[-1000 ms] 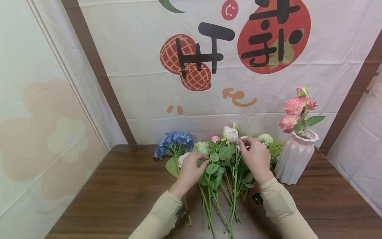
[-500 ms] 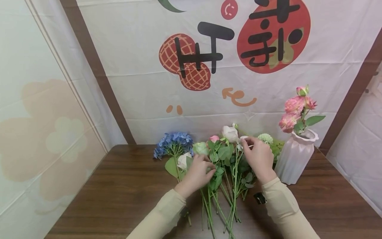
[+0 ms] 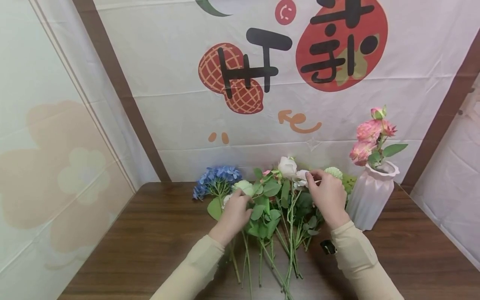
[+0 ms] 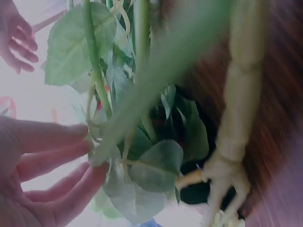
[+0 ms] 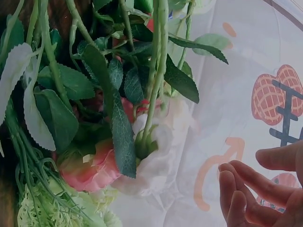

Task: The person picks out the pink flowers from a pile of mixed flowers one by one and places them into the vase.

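Note:
My left hand (image 3: 233,214) pinches the stem of a pale green rose (image 3: 244,187) at the left side of a loose bunch of flowers. In the left wrist view, thumb and fingers meet on a blurred green stem (image 4: 156,85) with leaves around it. My right hand (image 3: 329,196) hovers at the bunch's right side, its fingertips beside a whitish bloom (image 3: 301,177). Its fingers are loosely bent and hold nothing in the right wrist view, apart from the pink rose (image 5: 92,170) there. A taller white rose (image 3: 288,166) tops the middle of the bunch.
A blue hydrangea (image 3: 219,179) lies left of the bunch. To the right stands a white fluted vase (image 3: 371,204) with pink flowers (image 3: 369,131) in it. A green pompom flower (image 3: 333,172) is behind my right hand. The printed cloth (image 3: 172,112) hangs behind the wooden table (image 3: 157,233).
My left hand went right into the stems, then came back left with the pale green rose, whose stem swung left. My right hand shifted slightly right, staying near the whitish bloom.

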The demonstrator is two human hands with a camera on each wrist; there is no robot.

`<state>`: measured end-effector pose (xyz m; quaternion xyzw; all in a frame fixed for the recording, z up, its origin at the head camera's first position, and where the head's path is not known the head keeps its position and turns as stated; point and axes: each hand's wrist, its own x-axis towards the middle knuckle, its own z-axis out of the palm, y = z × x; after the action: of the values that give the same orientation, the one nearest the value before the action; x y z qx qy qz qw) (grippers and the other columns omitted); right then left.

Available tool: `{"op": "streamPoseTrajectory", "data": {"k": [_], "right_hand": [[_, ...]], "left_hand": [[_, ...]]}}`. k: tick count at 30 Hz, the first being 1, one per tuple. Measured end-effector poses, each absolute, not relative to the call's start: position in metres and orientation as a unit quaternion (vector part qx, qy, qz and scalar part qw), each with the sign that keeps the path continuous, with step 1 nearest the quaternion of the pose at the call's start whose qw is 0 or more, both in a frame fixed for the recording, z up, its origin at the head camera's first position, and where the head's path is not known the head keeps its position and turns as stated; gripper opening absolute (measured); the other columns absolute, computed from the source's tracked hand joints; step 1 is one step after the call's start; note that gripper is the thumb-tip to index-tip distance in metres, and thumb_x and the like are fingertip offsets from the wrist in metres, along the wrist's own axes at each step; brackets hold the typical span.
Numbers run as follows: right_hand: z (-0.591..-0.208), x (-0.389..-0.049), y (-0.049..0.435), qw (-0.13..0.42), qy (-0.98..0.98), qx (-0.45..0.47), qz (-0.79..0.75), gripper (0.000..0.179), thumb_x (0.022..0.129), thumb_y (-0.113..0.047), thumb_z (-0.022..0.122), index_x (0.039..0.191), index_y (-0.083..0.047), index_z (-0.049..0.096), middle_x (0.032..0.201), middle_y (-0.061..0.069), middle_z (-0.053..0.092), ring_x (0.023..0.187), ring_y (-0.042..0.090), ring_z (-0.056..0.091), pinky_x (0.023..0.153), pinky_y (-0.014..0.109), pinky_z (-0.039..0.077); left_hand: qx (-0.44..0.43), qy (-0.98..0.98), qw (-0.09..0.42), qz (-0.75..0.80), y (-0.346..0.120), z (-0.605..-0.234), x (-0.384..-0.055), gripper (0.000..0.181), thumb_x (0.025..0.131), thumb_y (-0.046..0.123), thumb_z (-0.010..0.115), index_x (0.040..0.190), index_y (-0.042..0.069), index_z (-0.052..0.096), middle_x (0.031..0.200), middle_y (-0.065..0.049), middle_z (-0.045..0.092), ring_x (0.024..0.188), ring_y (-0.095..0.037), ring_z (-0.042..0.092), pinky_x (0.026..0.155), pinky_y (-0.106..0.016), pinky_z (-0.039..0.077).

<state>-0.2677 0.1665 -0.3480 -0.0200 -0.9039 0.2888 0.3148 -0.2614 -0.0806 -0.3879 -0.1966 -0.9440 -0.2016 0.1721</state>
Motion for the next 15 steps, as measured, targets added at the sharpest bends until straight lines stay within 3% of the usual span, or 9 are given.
{"op": "streamPoseTrajectory", "data": {"k": [4, 9, 15], "right_hand": [[-0.348, -0.268, 0.168, 0.318, -0.903, -0.023, 0.287, 0.029, 0.092, -0.039, 0.058, 0.097, -0.015, 0.072, 0.087, 0.005, 0.074, 0.068, 0.030, 0.067, 0.051, 0.044, 0.047], [-0.348, -0.268, 0.169, 0.312, -0.905, -0.029, 0.288, 0.029, 0.092, -0.040, 0.057, 0.098, -0.016, 0.072, 0.088, 0.005, 0.074, 0.071, 0.031, 0.067, 0.053, 0.046, 0.047], [-0.347, -0.268, 0.169, 0.310, -0.905, -0.033, 0.289, 0.028, 0.092, -0.039, 0.058, 0.098, -0.016, 0.072, 0.088, 0.005, 0.074, 0.071, 0.031, 0.067, 0.051, 0.045, 0.046]], "left_hand": [[-0.188, -0.936, 0.211, -0.208, -0.087, -0.389, -0.261, 0.027, 0.074, -0.013, 0.063, 0.095, 0.001, 0.072, 0.093, -0.009, 0.055, 0.081, -0.024, 0.059, 0.071, -0.034, 0.050], [-0.166, -0.935, 0.204, -0.238, -0.093, -0.391, -0.260, 0.040, 0.073, -0.021, 0.050, 0.104, -0.004, 0.069, 0.094, -0.011, 0.052, 0.077, -0.021, 0.055, 0.059, -0.025, 0.044], [-0.126, -0.941, 0.200, -0.242, -0.101, -0.391, -0.259, 0.031, 0.078, -0.012, 0.059, 0.107, -0.007, 0.068, 0.095, -0.014, 0.050, 0.078, -0.020, 0.055, 0.062, -0.026, 0.048]]}}
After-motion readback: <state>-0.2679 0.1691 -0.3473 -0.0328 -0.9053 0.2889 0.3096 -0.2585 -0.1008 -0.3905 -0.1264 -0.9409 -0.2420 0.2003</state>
